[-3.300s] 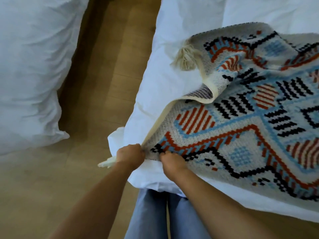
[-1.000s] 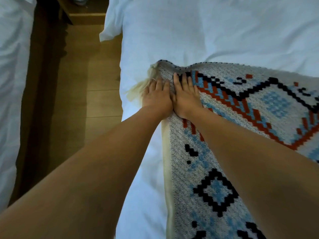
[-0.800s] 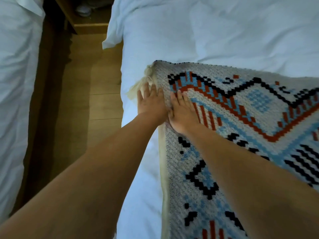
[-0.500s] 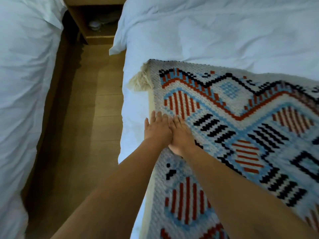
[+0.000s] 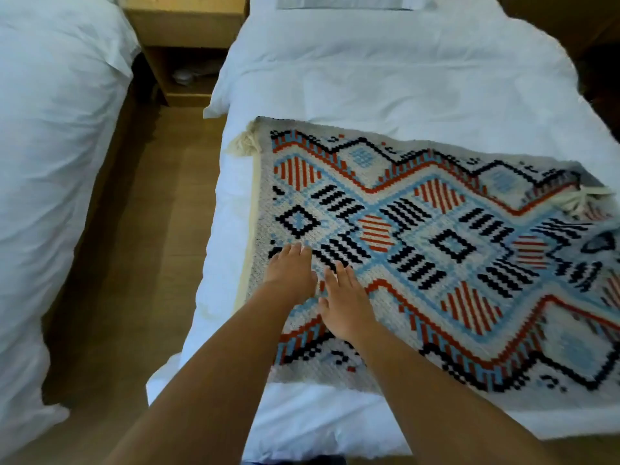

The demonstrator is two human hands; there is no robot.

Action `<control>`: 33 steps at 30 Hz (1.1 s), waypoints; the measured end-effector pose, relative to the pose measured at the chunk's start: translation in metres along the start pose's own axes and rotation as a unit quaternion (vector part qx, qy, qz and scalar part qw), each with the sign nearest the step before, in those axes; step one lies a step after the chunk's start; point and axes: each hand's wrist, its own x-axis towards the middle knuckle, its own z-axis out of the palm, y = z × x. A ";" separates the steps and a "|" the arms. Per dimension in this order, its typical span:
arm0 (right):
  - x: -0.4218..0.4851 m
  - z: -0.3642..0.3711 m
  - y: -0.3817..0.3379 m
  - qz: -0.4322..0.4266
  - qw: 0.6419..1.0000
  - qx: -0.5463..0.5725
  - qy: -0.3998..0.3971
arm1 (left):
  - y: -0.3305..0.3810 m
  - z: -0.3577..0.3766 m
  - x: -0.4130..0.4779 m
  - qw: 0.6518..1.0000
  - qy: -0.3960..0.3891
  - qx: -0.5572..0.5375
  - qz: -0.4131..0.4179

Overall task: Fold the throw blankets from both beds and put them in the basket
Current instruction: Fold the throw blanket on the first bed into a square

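Blanket (image 5: 436, 263) folding looks partway done. The patterned throw lies across the near end of the bed (image 5: 402, 78), spread flat in a wide band. A cream strip along its left edge suggests it is already doubled once. More folds are probably needed before it is small enough to carry. The other bed (image 5: 50, 162) shows only in part, so I cannot tell whether its throw is dealt with, and no basket is in view. On the blanket, near that left edge, the left hand (image 5: 290, 275) and right hand (image 5: 345, 302) rest side by side, palms down, fingers straight and gripping nothing, apparently smoothing it. A tassel (image 5: 243, 146) marks the far left corner.
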 end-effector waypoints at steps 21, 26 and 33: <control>-0.237 -0.083 0.055 0.127 0.984 -0.011 0.126 | 0.164 -0.045 -0.182 0.978 0.030 0.125 0.167; -0.299 -0.093 0.106 0.095 0.986 -0.021 0.138 | 0.230 -0.024 -0.223 0.976 0.057 0.120 0.170; -0.380 -0.104 0.206 0.105 0.987 -0.033 0.121 | 0.334 0.020 -0.268 0.977 0.066 0.092 0.178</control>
